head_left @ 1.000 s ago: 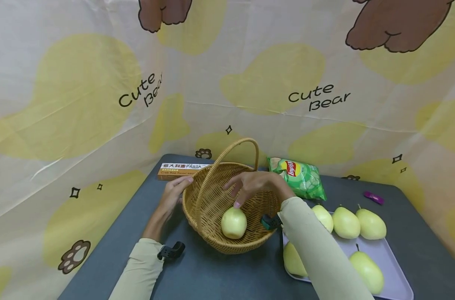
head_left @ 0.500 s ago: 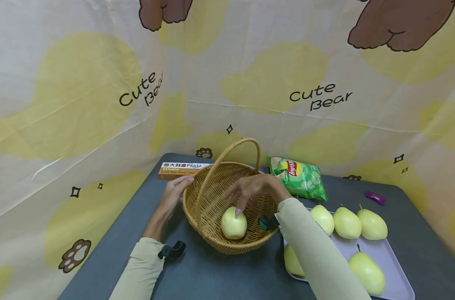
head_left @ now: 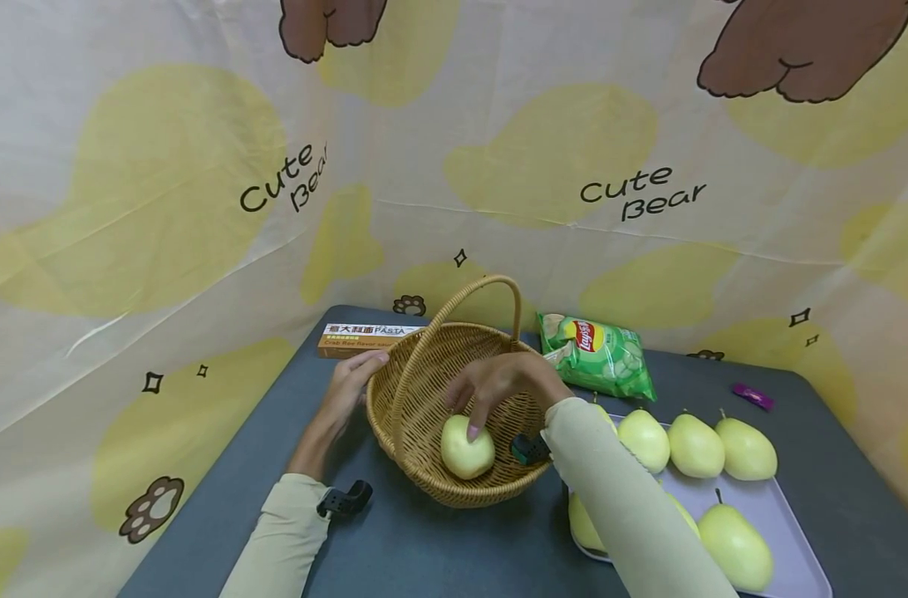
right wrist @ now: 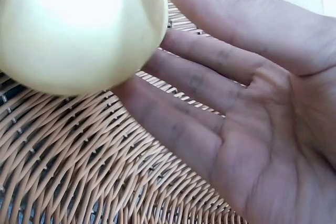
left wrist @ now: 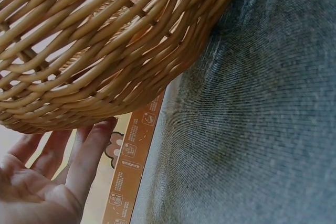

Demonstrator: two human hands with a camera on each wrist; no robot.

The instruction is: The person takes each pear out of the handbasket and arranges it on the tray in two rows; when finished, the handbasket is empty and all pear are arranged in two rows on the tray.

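Note:
In the head view a woven wicker basket (head_left: 424, 415) with a tall arched handle stands mid-table. Its rim is held at the left by my left hand (head_left: 346, 389); the left wrist view shows the thumb (left wrist: 92, 153) against the outer weave. Inside the basket lies a pale yellow-green pear (head_left: 466, 453). My right hand (head_left: 498, 384) reaches in and grips this pear, thumb on its near upper side and fingers behind it. From the right wrist view, the pear (right wrist: 79, 40) sits against the curled fingertips, while the palm stays apart from it.
A lilac tray (head_left: 786, 540) with several pears, such as one pear (head_left: 736, 544), stands at the right, partly behind my right sleeve. Behind the basket are a pasta box (head_left: 364, 339) and a green chip bag (head_left: 599, 355). A small purple packet (head_left: 753, 396) lies far right.
My right hand has moved down and slightly left onto the pear, the thumb sliding lower on it. The pear has shifted slightly. My left hand stays on the basket rim.

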